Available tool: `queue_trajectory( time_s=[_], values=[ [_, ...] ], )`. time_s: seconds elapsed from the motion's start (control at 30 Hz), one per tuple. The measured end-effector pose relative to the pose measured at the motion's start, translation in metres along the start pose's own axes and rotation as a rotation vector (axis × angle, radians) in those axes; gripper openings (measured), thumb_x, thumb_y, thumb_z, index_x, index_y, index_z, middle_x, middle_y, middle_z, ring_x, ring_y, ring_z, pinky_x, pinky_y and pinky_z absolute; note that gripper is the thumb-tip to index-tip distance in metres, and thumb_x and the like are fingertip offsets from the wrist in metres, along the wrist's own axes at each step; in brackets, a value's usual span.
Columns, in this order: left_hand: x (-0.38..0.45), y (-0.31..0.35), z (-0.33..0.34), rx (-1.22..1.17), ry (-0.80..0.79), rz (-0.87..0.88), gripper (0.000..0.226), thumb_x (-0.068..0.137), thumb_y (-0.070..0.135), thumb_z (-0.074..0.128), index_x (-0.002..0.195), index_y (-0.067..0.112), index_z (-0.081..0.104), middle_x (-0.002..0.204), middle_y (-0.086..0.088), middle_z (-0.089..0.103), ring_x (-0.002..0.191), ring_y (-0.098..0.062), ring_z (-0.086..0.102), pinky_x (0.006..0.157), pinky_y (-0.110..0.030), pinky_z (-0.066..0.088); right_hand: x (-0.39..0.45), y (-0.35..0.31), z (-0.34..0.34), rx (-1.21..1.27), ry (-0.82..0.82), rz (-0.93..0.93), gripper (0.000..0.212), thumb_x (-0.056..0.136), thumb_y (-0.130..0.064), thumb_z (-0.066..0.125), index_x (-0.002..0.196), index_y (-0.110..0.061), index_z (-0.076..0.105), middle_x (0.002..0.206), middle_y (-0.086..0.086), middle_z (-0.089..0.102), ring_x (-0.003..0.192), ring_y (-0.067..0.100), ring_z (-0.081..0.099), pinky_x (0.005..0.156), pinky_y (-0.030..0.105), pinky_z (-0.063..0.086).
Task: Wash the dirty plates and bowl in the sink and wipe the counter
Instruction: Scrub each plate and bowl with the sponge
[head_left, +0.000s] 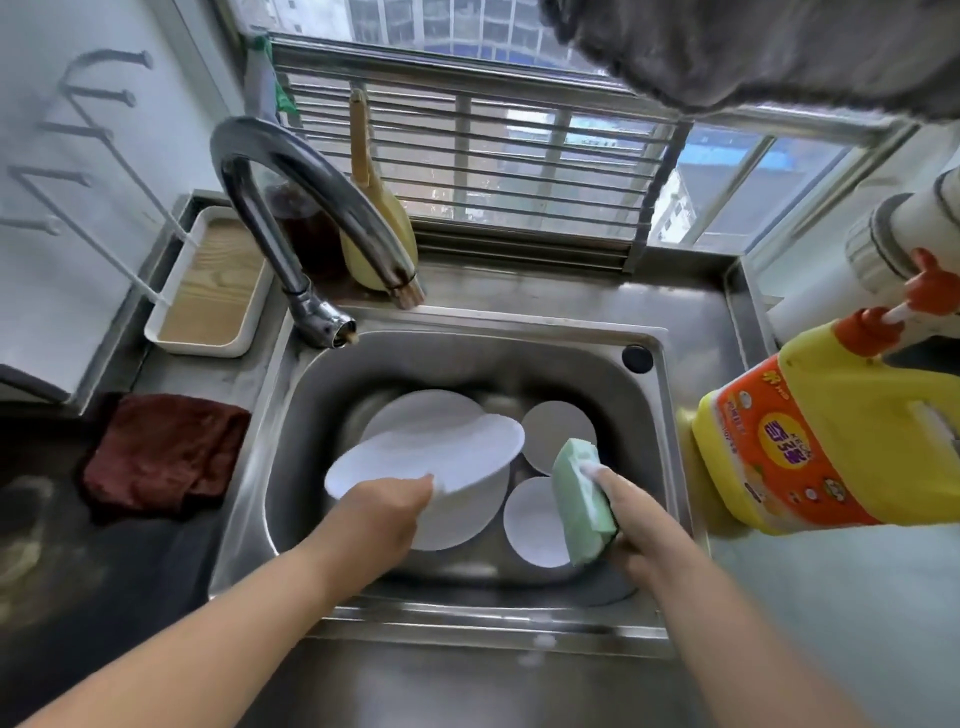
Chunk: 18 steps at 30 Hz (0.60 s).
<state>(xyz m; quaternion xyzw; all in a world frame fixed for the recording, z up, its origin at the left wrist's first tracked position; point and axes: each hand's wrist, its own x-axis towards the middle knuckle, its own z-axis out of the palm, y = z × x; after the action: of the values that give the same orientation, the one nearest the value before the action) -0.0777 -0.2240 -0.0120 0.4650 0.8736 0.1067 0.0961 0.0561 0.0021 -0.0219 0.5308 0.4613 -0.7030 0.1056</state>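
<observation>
My left hand (387, 512) grips the near rim of a white plate (426, 452), lifted and tilted over the steel sink (291, 415). Under it lies a larger white plate (415, 415). Two small white dishes lie in the basin to the right, one farther (550, 431) and one nearer (532, 525); which is the bowl I cannot tell. My right hand (641, 525) holds a green sponge (582, 504) with foam on it, just right of the lifted plate and above the nearer dish.
The curved tap (291, 208) arches over the sink's back left. A dark red cloth (161, 452) lies on the left counter, near a white tray (208, 286). A yellow detergent bottle (831, 441) stands on the right counter. A window grille runs behind.
</observation>
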Motion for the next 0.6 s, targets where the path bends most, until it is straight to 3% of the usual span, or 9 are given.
queue_trajectory(
  time_s=[0.07, 0.17, 0.33, 0.43, 0.5, 0.6],
  values=[
    [-0.007, -0.009, 0.001, -0.014, -0.009, -0.033, 0.040, 0.035, 0.010, 0.090, 0.059, 0.024, 0.060, 0.042, 0.012, 0.043, 0.044, -0.003, 0.022, 0.038, -0.011, 0.025, 0.017, 0.007, 0.002, -0.102, 0.054, -0.099, 0.036, 0.089, -0.032, 0.060, 0.121, -0.015, 0.055, 0.109, 0.011, 0.064, 0.094, 0.024, 0.062, 0.071, 0.034, 0.052],
    [-0.017, -0.022, 0.005, -0.156, 0.002, 0.075, 0.046, 0.043, -0.007, 0.087, 0.073, 0.017, 0.062, 0.051, 0.007, 0.052, 0.041, -0.007, 0.045, 0.041, -0.015, 0.043, 0.035, 0.012, 0.009, -0.279, 0.177, -0.181, 0.046, 0.084, -0.029, 0.068, 0.124, -0.018, 0.049, 0.112, 0.004, 0.061, 0.096, 0.020, 0.061, 0.074, 0.031, 0.050],
    [-0.021, -0.024, 0.007, -0.236, 0.147, 0.032, 0.067, 0.042, -0.017, 0.081, 0.085, 0.022, 0.049, 0.051, 0.005, 0.052, 0.043, -0.011, 0.048, 0.047, -0.015, 0.038, 0.060, 0.008, 0.020, -0.675, 0.387, -0.263, 0.073, 0.077, -0.039, 0.072, 0.139, -0.015, 0.040, 0.129, 0.008, 0.050, 0.113, 0.028, 0.052, 0.086, 0.029, 0.040],
    [-0.024, -0.025, 0.008, -0.304, 0.231, -0.021, 0.054, 0.055, -0.015, 0.070, 0.093, 0.020, 0.057, 0.057, 0.001, 0.062, 0.049, -0.015, 0.058, 0.052, -0.018, 0.042, 0.074, 0.008, 0.025, -0.758, 0.441, -0.276, 0.075, 0.076, -0.044, 0.071, 0.138, -0.016, 0.040, 0.132, 0.010, 0.039, 0.113, 0.032, 0.050, 0.093, 0.036, 0.044],
    [-0.023, -0.024, 0.010, -0.295, 0.231, -0.065, 0.043, 0.061, -0.007, 0.064, 0.095, 0.020, 0.061, 0.058, -0.001, 0.064, 0.050, -0.017, 0.062, 0.049, -0.027, 0.049, 0.081, 0.007, 0.026, -0.819, 0.475, -0.307, 0.071, 0.078, -0.044, 0.070, 0.137, -0.016, 0.041, 0.134, 0.010, 0.031, 0.116, 0.035, 0.046, 0.097, 0.038, 0.041],
    [-0.023, -0.022, 0.013, -0.268, 0.186, -0.128, 0.033, 0.062, -0.004, 0.059, 0.089, 0.009, 0.072, 0.059, -0.003, 0.066, 0.051, -0.021, 0.063, 0.044, -0.026, 0.050, 0.089, 0.007, 0.027, -0.882, 0.495, -0.338, 0.069, 0.079, -0.041, 0.071, 0.135, -0.013, 0.041, 0.138, 0.011, 0.027, 0.120, 0.037, 0.042, 0.101, 0.041, 0.039]
  ],
)
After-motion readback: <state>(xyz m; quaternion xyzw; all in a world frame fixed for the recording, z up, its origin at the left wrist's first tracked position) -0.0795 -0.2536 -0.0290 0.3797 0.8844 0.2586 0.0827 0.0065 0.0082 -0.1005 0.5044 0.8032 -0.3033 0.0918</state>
